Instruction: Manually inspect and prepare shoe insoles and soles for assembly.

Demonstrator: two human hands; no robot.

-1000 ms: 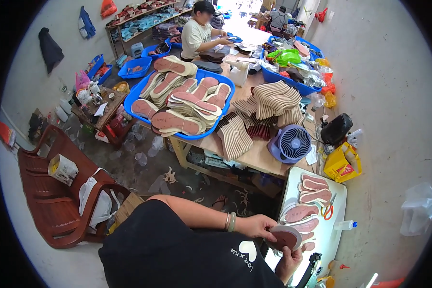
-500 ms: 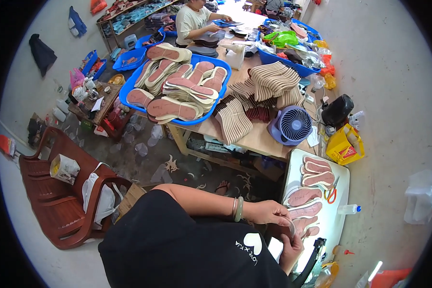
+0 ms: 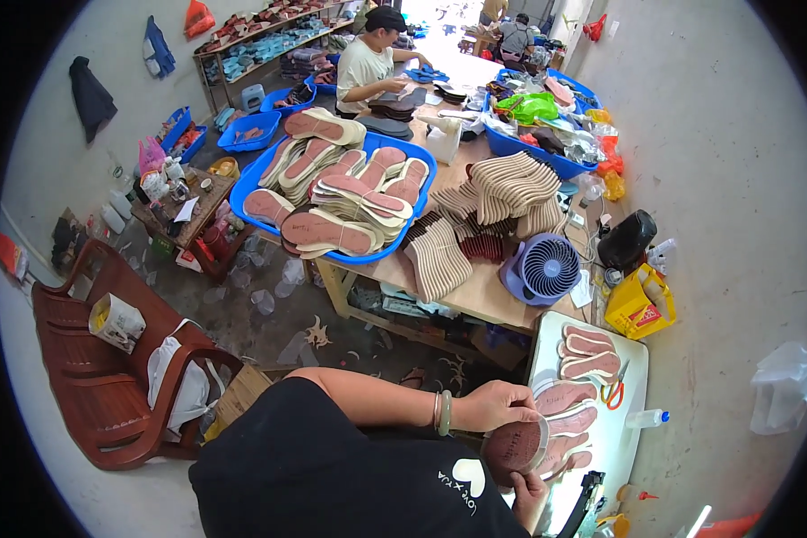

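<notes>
Reddish-brown insole (image 3: 516,446) is being gripped low in the frame between the person's left hand (image 3: 496,405), pinching its upper edge, and right hand (image 3: 531,491), cupping it from beneath, beside the white tray (image 3: 626,421), where a slackening pinch could be dropping it.

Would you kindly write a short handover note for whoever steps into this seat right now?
Left hand: fingers pressed on the top edge of a reddish-brown insole.
Right hand: supports the same insole from below.
Things: the insole is held at the near end of a white tray; more pinkish insoles lie in rows on it, with red-handled scissors beside them.
Done: cannot tell which of the tray's insoles are worked.
Left: the one in hand is not yet set down.
</notes>
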